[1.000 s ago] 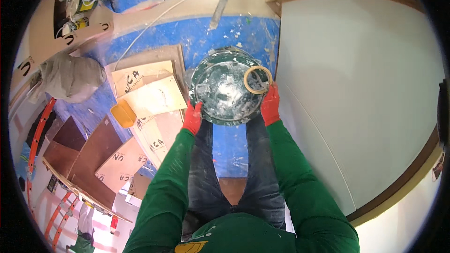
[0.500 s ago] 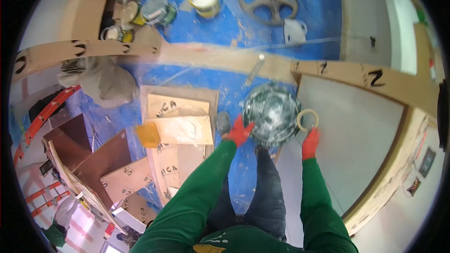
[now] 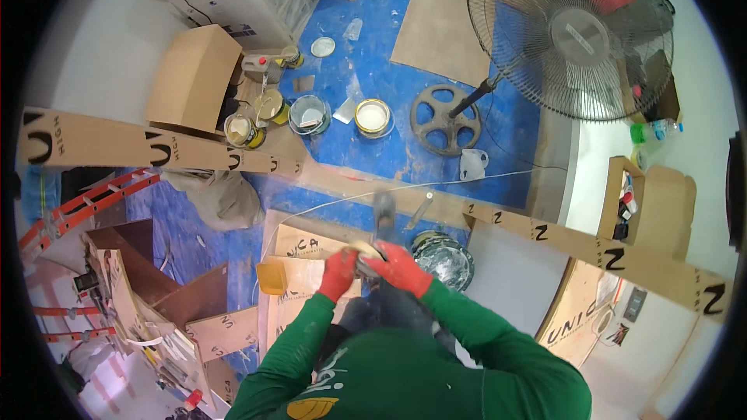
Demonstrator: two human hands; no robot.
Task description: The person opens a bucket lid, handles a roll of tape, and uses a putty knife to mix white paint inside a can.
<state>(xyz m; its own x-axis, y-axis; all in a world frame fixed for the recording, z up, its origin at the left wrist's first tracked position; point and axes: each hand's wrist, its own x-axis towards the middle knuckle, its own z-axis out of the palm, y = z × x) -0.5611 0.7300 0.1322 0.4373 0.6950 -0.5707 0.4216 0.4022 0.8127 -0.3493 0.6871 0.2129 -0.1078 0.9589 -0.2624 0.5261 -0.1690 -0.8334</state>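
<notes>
Forearms (image 3: pixel 299 334) converge — left hand (image 3: pixel 338 275), right hand (image 3: pixel 403 268) gripping beige ring (image 3: pixel 363 249).

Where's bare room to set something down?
Brown sheet, left of the fan head, looks bare; so does blue floor between that sheet and the yellow-rimmed can. Crowded: other cans clustered beside the cardboard box.

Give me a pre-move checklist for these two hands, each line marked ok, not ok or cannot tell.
1. Gloves on: ok, the left hand and right hand both wear red gloves.
2. Tape roll held: ok, it is between both hands.
3. Loose end of the tape found: cannot tell, the gloves partly hide the roll.
4. Floor ahead free of cables: not ok, a white cable crosses it.
5. Green bucket let go: ok, neither hand grips it.
</notes>
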